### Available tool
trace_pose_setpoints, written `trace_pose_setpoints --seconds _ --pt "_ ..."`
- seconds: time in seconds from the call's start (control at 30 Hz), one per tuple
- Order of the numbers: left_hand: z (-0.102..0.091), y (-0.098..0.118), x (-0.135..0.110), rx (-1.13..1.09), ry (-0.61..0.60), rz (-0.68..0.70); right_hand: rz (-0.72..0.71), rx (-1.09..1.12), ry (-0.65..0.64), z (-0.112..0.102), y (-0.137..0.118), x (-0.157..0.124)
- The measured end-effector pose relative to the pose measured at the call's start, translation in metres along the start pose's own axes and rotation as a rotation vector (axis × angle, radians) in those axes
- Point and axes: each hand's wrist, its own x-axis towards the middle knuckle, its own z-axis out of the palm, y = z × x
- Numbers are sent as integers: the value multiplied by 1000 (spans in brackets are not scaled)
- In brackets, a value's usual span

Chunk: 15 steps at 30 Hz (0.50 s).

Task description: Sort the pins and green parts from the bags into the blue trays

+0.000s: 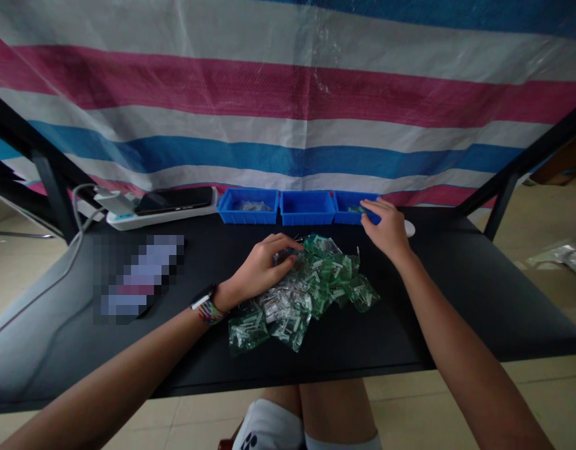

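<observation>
A heap of small green and clear plastic packets [316,275] lies in the middle of the black table, with pale thin pieces showing inside. My left hand [264,265] rests on the heap's upper left side, thumb and fingers apart around clear packets, not visibly closed on any. At the right-hand blue bin [344,218], my right hand [386,228] reaches over the rim with its fingers spread. A bit of green packet [357,209] shows inside that bin near my fingertips. My right hand appears to hold nothing.
The left blue bin [248,216] contains clear packets; the middle blue bin [307,219] stands between the other two. A phone [175,199] lies on a white power strip [163,217] with a plugged-in charger [114,201]. Striped sheeting [288,94] hangs behind. A blurred-out object [142,278] lies left.
</observation>
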Motion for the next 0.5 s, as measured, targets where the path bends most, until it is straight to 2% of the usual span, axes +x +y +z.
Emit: trace_pose_setpoints --seconds 0.13,0.2,0.33,0.4,0.5 --pt "-1 -4 0 -5 10 11 32 -45 -33 -13 -15 0" --pt "-1 -4 0 1 21 15 102 -63 -196 -24 -22 0" --pt "-1 -4 0 17 30 24 245 -121 -670 -34 -27 -4" --pt "0 -4 0 18 30 24 253 -175 -784 -30 -26 -6" --pt "0 -4 0 14 40 25 238 -220 -830 -23 -24 -8"
